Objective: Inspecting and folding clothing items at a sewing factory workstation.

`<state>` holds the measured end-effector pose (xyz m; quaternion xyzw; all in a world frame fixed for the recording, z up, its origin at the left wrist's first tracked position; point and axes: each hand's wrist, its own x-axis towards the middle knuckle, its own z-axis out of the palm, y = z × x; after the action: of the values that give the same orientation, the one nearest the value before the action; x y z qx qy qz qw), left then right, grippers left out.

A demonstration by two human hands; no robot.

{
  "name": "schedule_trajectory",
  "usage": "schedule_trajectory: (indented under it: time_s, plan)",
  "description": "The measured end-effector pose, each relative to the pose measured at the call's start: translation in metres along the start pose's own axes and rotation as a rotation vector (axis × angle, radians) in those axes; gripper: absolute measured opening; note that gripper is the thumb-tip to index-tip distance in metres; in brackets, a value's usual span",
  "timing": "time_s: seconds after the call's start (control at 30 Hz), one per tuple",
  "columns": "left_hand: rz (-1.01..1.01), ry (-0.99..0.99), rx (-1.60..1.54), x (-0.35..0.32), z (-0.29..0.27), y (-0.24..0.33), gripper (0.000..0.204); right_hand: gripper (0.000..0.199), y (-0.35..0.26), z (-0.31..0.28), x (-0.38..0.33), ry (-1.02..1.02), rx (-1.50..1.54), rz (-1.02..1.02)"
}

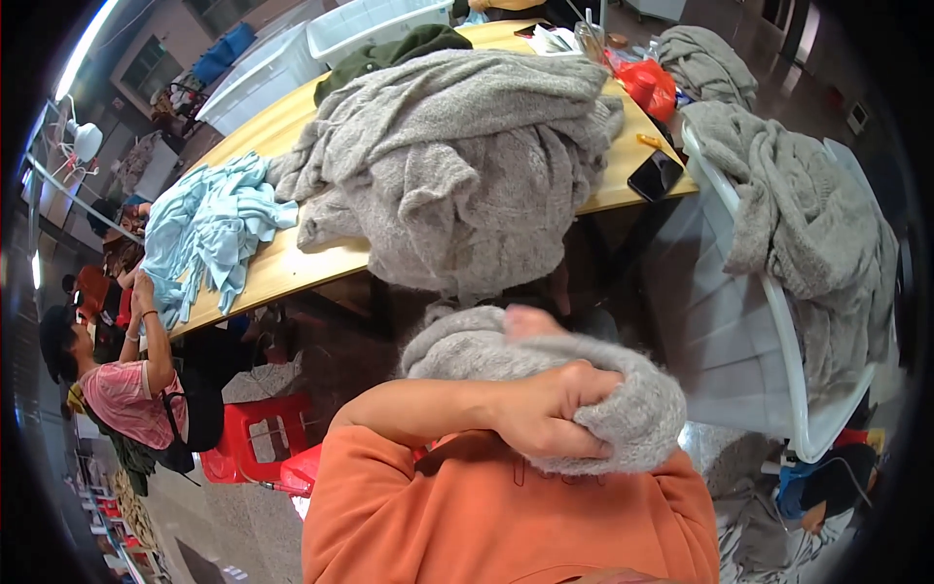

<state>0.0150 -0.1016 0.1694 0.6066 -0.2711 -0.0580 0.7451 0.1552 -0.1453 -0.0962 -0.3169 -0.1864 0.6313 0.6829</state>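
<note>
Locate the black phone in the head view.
The black phone lies flat at the right end of the wooden table, upper right of the head view, between the big grey knit pile and the white bin, below the red bag.

We see even indoor light, moderately bright, no hard shadows. A ceiling strip light [86, 44] glows top left, blown out to white. The wooden tabletop [292, 263] shows a soft sheen along its near edge, and the floor top right reflects a little glare. Under the table it goes dim. Heavy fisheye: straight edges bow toward the rim, and black vignette fills the corners. The grey knit bundle [623, 399] up close looks slightly soft; the rim areas smear.
</note>
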Motion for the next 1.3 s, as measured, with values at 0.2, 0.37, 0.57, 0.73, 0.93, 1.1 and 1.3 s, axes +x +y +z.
schedule_trajectory:
  time_s: [0.2,0.37,0.57,0.73,0.93,1.1,1.3]
  plan:
    - [0.197,0.554,0.979,-0.017,-0.061,0.094,0.022,0.036,-0.086,0.106,-0.090,0.661,-1.259,-0.832]
    - [0.428,0.983,1.943,-0.012,-0.034,0.198,0.050,0.045,-0.132,0.108,-0.208,0.854,-0.371,-1.502]
    - [-0.197,0.910,1.777,0.040,0.011,0.227,0.044,0.057,-0.167,0.140,-0.246,0.867,-1.064,-1.709]
    - [-0.105,0.338,1.632,0.015,-0.040,0.154,0.018,0.052,-0.138,0.166,-0.239,0.604,-0.618,-1.455]
    - [-0.488,-0.085,1.301,-0.014,-0.026,-0.026,0.015,0.058,-0.068,0.143,-0.153,0.351,-1.147,-0.429]
    - [0.017,0.403,1.273,-0.046,-0.029,-0.095,0.016,0.036,-0.029,0.105,-0.123,0.296,-0.656,-0.197]
    - [-0.260,0.925,1.024,-0.107,-0.060,-0.126,0.016,0.018,-0.052,0.105,-0.094,0.624,-0.203,-0.322]
